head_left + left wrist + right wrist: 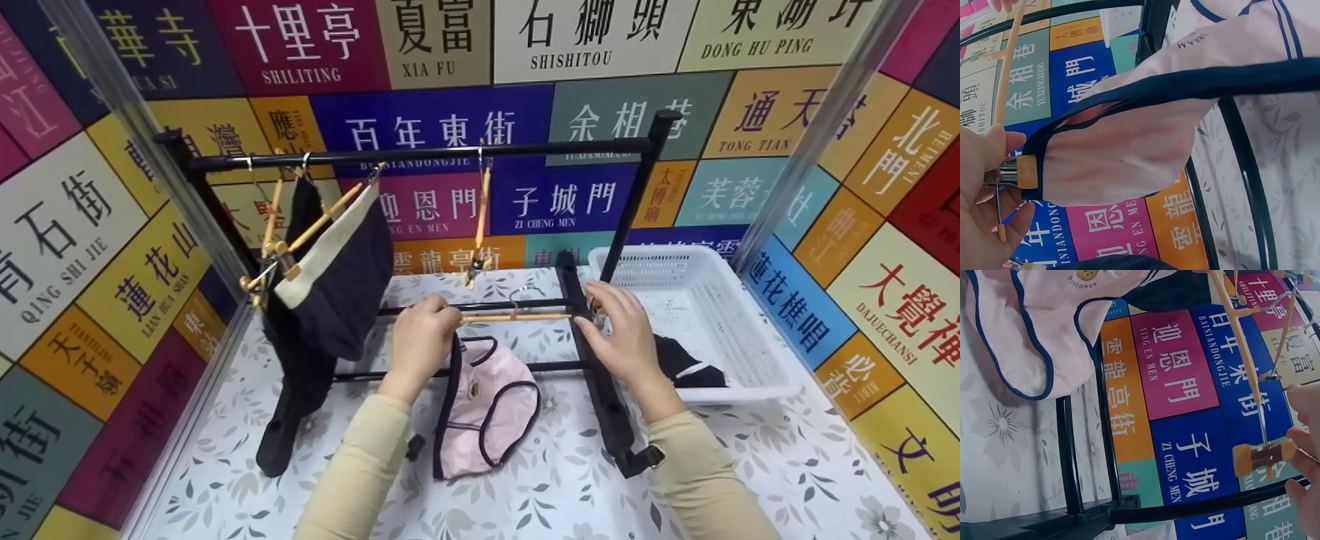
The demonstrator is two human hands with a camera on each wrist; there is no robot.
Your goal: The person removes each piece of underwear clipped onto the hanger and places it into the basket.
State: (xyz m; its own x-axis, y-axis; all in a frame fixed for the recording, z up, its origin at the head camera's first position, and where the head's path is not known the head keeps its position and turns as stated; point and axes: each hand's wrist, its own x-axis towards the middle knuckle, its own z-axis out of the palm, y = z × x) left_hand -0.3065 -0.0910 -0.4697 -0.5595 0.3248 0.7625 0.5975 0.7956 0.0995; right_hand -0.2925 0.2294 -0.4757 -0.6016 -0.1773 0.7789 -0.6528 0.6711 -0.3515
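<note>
My left hand [426, 341] pinches the clip at the left end of a wooden clip hanger [517, 317]. That clip's wooden pad [1027, 172] sits on the navy-trimmed edge of pink briefs [487, 420], which hang down with a small bear print showing. At the hanger's other end, my right hand [622, 330] has thumb and fingers spread around the right clip [1264, 458], fingertips right at it. No cloth is in that right clip. The briefs' free side droops low over the floral surface.
A black rack [420, 156] stands ahead, its bar carrying dark shorts [345, 277] on a clip hanger at left and a bare hanger [481, 217] near the middle. A white basket [750, 391] with dark clothing [686, 364] stands at right. Sign-patterned walls enclose the floral tabletop [547, 495].
</note>
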